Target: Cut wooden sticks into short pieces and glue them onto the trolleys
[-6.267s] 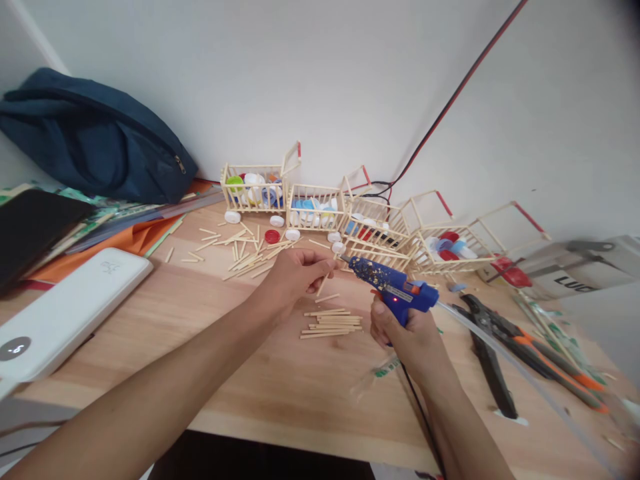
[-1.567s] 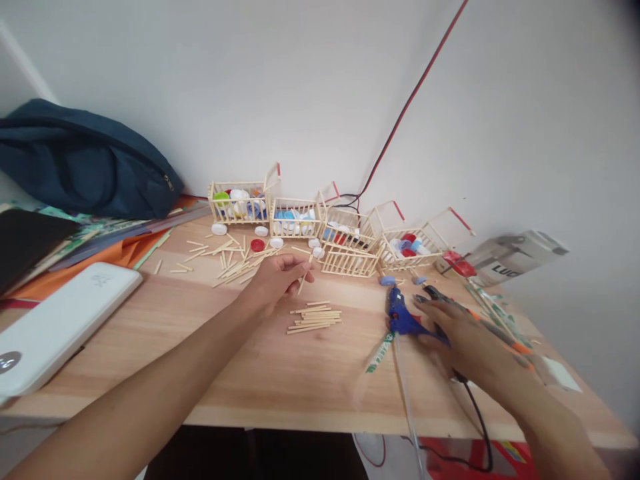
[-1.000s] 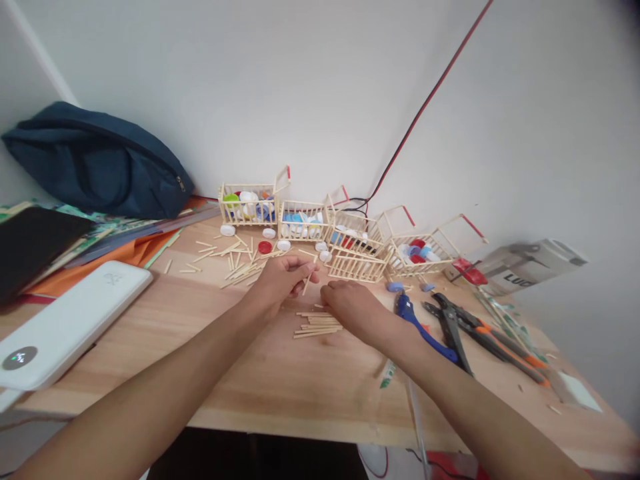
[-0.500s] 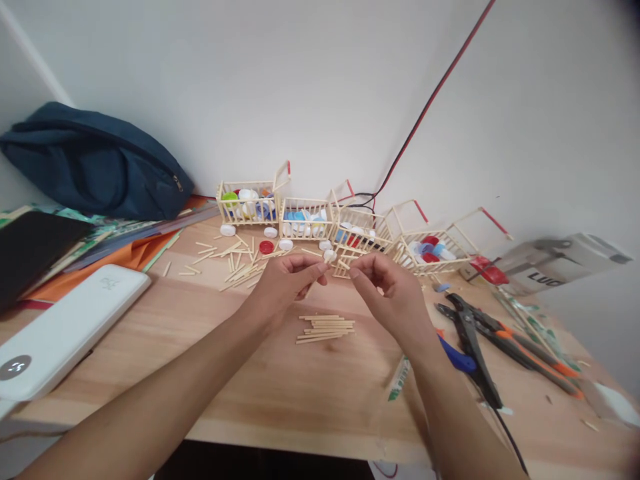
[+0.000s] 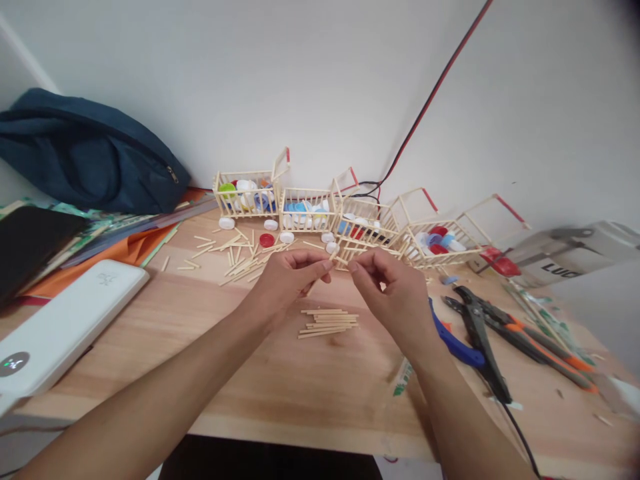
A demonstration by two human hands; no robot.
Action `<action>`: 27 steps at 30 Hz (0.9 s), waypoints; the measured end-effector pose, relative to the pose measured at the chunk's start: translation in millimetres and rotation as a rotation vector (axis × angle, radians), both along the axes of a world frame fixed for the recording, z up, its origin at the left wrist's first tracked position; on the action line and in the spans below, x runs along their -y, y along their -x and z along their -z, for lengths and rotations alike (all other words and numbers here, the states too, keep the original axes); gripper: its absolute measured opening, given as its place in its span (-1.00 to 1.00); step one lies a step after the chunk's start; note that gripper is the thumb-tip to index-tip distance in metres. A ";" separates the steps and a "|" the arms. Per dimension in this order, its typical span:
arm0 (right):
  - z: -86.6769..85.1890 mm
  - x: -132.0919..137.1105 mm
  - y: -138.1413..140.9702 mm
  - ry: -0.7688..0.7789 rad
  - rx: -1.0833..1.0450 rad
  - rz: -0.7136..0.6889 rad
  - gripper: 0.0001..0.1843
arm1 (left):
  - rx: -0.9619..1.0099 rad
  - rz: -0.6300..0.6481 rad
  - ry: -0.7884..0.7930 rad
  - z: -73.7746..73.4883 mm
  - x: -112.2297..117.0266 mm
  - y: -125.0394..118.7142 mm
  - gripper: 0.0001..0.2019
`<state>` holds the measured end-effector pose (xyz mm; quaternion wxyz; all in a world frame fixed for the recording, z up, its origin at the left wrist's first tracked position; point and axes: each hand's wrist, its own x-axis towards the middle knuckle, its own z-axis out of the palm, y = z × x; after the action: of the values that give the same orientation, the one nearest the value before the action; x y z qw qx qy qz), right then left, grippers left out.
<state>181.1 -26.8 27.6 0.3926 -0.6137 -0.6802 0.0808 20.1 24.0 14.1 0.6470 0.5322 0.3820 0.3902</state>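
Observation:
My left hand (image 5: pixel 295 273) pinches a thin wooden stick (image 5: pixel 312 288) between thumb and fingers, its end showing past the fingertips. Close by on the right, my right hand (image 5: pixel 387 287) is closed in a pinch on a short wooden stick (image 5: pixel 342 261) that points toward the left hand. The two stick ends are near each other; whether they touch I cannot tell. Below both hands lies a neat pile of cut wooden sticks (image 5: pixel 329 321). Behind them stand several small stick-built carts (image 5: pixel 307 230) with red handles, loaded with coloured bottle caps (image 5: pixel 245 197).
Loose sticks (image 5: pixel 240 267) and a red cap (image 5: pixel 267 240) lie left of the hands. At right are pliers with orange grips (image 5: pixel 545 347), a blue-and-black tool (image 5: pixel 475 340) and a clear container (image 5: pixel 565 260). A white power bank (image 5: pixel 75 327) and a blue bag (image 5: pixel 95 153) are at left.
The view has shifted slightly. My hands stay close together, and the stick in the left hand now shows more of its length. The pile of sticks lies as before.

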 end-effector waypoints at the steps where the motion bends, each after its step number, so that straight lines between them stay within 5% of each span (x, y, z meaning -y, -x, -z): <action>1: 0.2 -0.1 0.0 0.001 -0.001 0.001 -0.81 | 0.000 0.002 -0.001 -0.2 0.2 0.0 -0.79; 27: 4.7 -2.2 0.2 0.019 -0.003 -0.002 -0.78 | -0.025 0.006 -0.011 2.7 -0.6 -0.4 -0.78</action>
<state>180.9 -24.6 22.9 0.3875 -0.6166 -0.6795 0.0887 20.5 24.6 11.4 0.6404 0.5415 0.3863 0.3839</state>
